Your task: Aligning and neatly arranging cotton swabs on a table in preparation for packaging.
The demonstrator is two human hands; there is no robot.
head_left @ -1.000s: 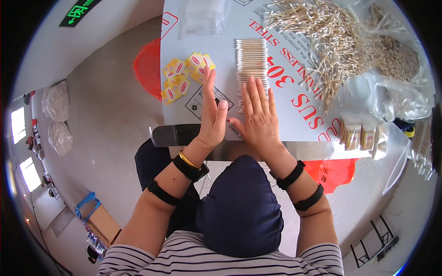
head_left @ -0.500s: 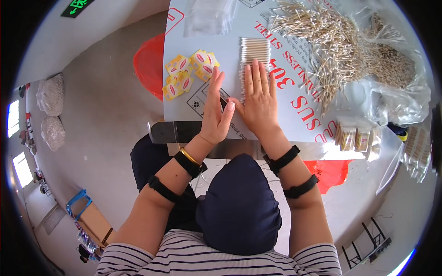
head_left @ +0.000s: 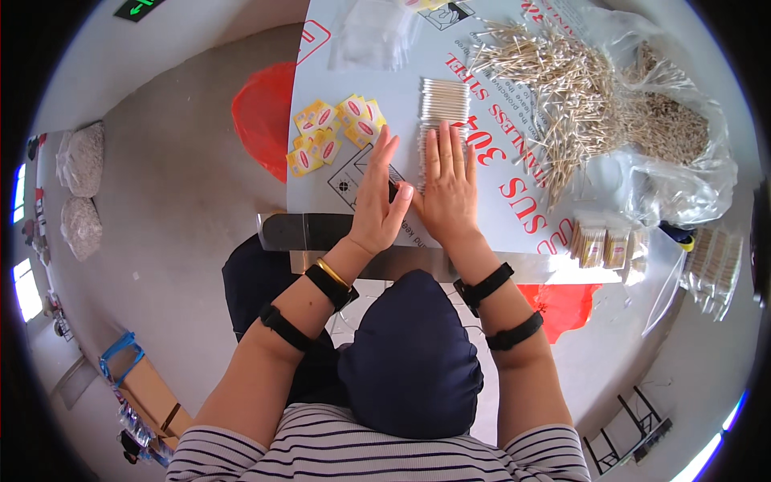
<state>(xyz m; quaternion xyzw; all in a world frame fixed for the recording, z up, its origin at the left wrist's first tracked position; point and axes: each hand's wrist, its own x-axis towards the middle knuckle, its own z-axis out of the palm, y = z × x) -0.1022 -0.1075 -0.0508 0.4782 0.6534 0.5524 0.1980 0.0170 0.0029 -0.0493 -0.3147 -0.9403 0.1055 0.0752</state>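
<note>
A neat row of cotton swabs (head_left: 445, 95) lies side by side on the grey printed tabletop (head_left: 385, 88). My right hand (head_left: 450, 189) rests flat over the near part of that row, palm down and fingers stretched forward, hiding the swabs beneath it. On the row's left side my left hand (head_left: 377, 197) stands on edge, fingers straight and thumb pointing toward the right hand. It holds nothing. Small yellow and white printed cards (head_left: 320, 120) lie in a loose group left of my left fingertips.
Clear plastic bags (head_left: 373, 36) lie at the table's far side. A big heap of loose swabs (head_left: 562, 88) spills from an open plastic bag (head_left: 683, 185) at the right. Filled swab packs (head_left: 602, 245) stand by the near right edge. A red bag (head_left: 263, 112) hangs at the left edge.
The view has shifted slightly. Both hands keep nearly the same pose around the swab row, the right still lying flat on it.
</note>
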